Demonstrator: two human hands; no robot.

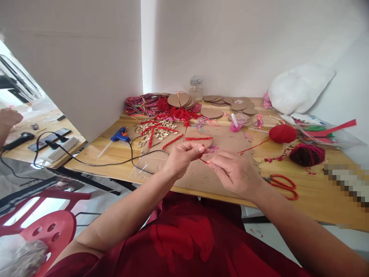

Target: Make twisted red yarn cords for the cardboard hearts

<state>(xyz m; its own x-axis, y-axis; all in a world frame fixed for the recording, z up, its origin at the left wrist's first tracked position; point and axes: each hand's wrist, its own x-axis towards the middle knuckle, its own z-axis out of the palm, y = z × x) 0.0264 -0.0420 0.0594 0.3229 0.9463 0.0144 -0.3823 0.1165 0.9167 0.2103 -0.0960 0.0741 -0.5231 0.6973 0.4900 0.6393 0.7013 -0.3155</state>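
Observation:
Over the cardboard sheet (161, 163), my left hand (183, 158) pinches a thin strand of red yarn (204, 160) between thumb and fingers. My right hand (236, 173) grips the same strand a short way to the right, fingers closed, so the yarn spans the gap between both hands. Just behind my fingers lies a red yarn cord (198, 138), and another red cord (173, 142) rests to its left. A red yarn ball (282, 133) sits at the right with a loose tail trailing towards my right hand. Whether that tail joins the held strand is hidden.
Orange-handled scissors (285, 187) lie right of my right forearm. A blue glue gun (121, 134) with a black cable is at the left, beside pale shell-like pieces (161, 132). Cardboard discs (243, 104), a glass jar (196, 90) and a dark red yarn ball (307, 155) stand around. Another person's hand (10, 116) shows far left.

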